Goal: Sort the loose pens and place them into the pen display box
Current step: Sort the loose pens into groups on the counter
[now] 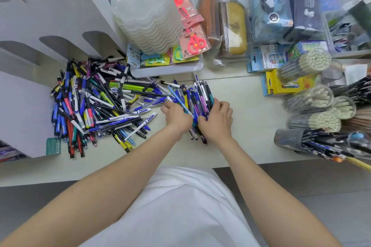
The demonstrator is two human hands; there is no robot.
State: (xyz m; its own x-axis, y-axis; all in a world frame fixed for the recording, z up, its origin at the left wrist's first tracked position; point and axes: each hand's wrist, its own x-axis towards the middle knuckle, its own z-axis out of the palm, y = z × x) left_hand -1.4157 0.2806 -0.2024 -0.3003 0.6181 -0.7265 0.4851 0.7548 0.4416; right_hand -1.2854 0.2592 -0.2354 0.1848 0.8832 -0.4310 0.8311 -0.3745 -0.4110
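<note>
A big heap of loose pens (pixel 94 104), blue, white, black, yellow and red, covers the left half of the counter. A smaller bunch of pens (pixel 197 94) lies lined up, pointing away from me, at the middle. My left hand (pixel 176 116) and my right hand (pixel 217 119) grip this bunch from either side, fingers curled round the pens. The white stepped pen display box (pixel 40 26) with arched cut-outs stands at the far left, behind the heap.
A stack of clear scalloped trays (pixel 146 12) stands in a white bin with carded scissors (pixel 193 44). Packaged pencil cases (pixel 232 26) and boxes sit behind. Clear tubs of pens (pixel 309 62) crowd the right side. The counter's front edge (pixel 261 163) runs near my body.
</note>
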